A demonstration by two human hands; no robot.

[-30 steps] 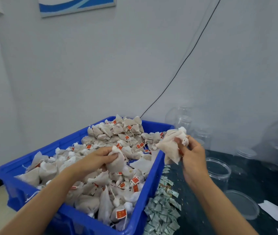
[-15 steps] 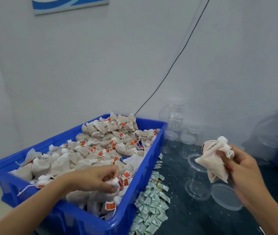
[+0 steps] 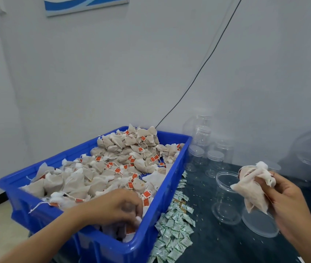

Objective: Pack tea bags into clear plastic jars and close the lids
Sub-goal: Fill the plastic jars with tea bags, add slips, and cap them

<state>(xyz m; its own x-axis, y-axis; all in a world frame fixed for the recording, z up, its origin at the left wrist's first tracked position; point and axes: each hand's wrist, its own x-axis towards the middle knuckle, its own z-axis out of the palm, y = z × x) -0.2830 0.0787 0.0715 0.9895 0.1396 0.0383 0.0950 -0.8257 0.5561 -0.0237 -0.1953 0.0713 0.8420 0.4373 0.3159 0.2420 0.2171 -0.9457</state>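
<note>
White wall (image 3: 151,73) behind, dark tabletop (image 3: 217,243) below. Blue crate (image 3: 151,234) heaped with tea bags (image 3: 113,168). Open jar (image 3: 226,198) beside it. Right hand (image 3: 287,204) clutches tea bag bunch (image 3: 253,188) over jar. Left hand (image 3: 116,207) curls into crate's near corner, pinching bags.

Left hand (image 3: 116,205): we have it in the blue plastic crate (image 3: 97,242) of tea bags.
Right hand (image 3: 283,202): our open clear plastic jar (image 3: 226,198) stands just left of it.

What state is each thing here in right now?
Open jar: upright, lidless, empty.
Lid: lying loose beside it.
Back jars: lidded, empty.
Blue crate: heaped with tea bags.
Right hand: gripping a bunch of tea bags.
Left hand: curled, digging in the crate.
</note>
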